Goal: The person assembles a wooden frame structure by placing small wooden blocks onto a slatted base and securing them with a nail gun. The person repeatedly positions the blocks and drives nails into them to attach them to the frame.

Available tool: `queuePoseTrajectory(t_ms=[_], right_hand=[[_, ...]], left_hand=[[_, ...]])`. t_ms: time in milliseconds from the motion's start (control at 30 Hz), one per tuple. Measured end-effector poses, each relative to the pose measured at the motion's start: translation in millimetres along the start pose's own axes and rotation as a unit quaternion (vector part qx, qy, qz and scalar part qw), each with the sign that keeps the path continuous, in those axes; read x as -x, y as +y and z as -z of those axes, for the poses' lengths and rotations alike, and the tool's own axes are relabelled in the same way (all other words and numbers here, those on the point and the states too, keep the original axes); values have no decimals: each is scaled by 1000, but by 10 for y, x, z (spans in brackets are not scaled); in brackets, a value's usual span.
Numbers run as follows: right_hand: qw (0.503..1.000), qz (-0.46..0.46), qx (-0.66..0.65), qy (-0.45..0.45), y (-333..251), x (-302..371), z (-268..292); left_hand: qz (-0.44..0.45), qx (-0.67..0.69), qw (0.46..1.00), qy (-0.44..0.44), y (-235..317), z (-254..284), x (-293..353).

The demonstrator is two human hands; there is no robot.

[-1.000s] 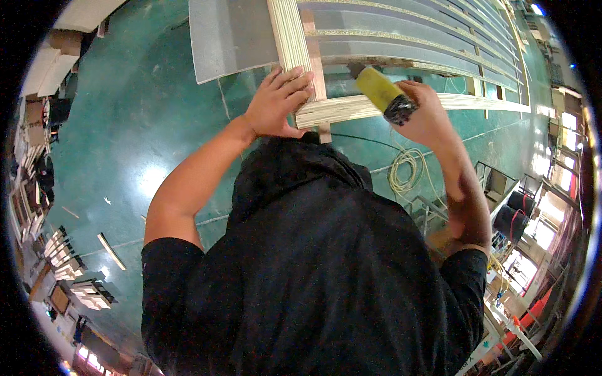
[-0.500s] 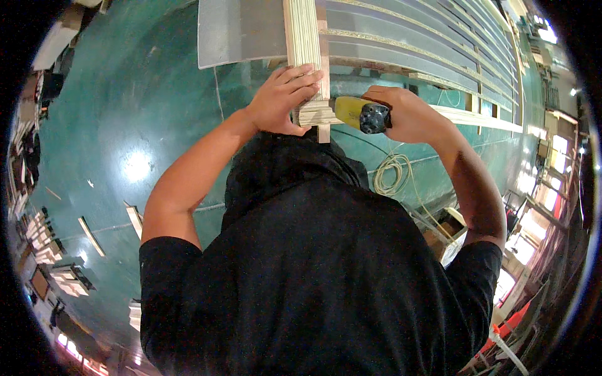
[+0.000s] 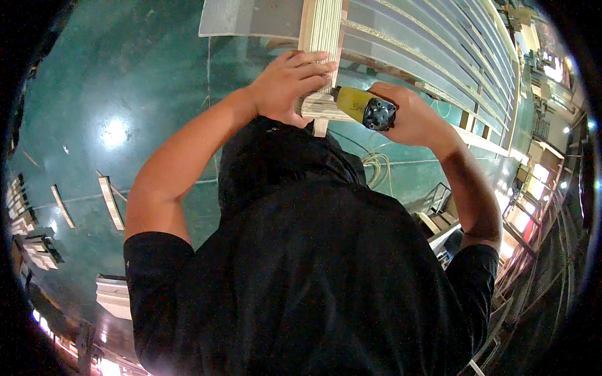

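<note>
A long stack of pale laminated wood (image 3: 322, 28) runs away from me at the top middle. My left hand (image 3: 287, 86) is closed over its near end, fingers across the top and thumb on the near side. Beside those fingers, a crosswise wooden strip (image 3: 327, 109) meets the stack, and a small stub of wood (image 3: 320, 128) sticks out toward me below it. My right hand (image 3: 411, 113) is wrapped round a yellow and black nail gun (image 3: 359, 104). The gun's nose points left, at the joint where the pieces meet; whether it touches is unclear.
A slatted wooden frame (image 3: 433, 53) with grey sheeting (image 3: 251, 19) stretches beyond, to the far right. A pale coiled hose (image 3: 376, 168) lies on the green floor (image 3: 113, 81). Loose boards (image 3: 111, 202) lie at left, near a white-edged stack (image 3: 114, 296).
The whole view has shifted slightly, so the wood sits higher and further right. The nail gun's rear has tilted down and right. Both hands keep their holds.
</note>
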State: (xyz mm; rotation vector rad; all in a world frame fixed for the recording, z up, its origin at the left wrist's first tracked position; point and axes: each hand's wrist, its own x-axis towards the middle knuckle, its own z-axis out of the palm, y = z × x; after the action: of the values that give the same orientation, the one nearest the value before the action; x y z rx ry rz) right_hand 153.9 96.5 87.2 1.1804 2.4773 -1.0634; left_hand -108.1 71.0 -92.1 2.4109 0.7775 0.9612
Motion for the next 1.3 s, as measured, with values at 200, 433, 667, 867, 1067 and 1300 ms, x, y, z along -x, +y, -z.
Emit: queuePoseTrajectory(t_ms=[200, 433, 667, 867, 1067, 1300], right_hand=[[998, -43, -22, -38, -32, -23, 54], [997, -68, -26, -41, -88, -43, 82], [995, -79, -17, -58, -86, -77, 100], [995, -69, 1, -70, -82, -98, 120], [997, -62, -12, -46, -103, -68, 112], [998, -29, 19, -51, -67, -63, 75]], left_hand=[[5, -1, 1000, -1, 10, 0, 9], [-4, 1, 1000, 7, -5, 2, 13], [1, 2, 1000, 1, 6, 11, 11], [1, 4, 1000, 7, 9, 3, 16], [-1, -1, 1000, -3, -5, 7, 7], [-7, 5, 1000, 1, -3, 27, 4]])
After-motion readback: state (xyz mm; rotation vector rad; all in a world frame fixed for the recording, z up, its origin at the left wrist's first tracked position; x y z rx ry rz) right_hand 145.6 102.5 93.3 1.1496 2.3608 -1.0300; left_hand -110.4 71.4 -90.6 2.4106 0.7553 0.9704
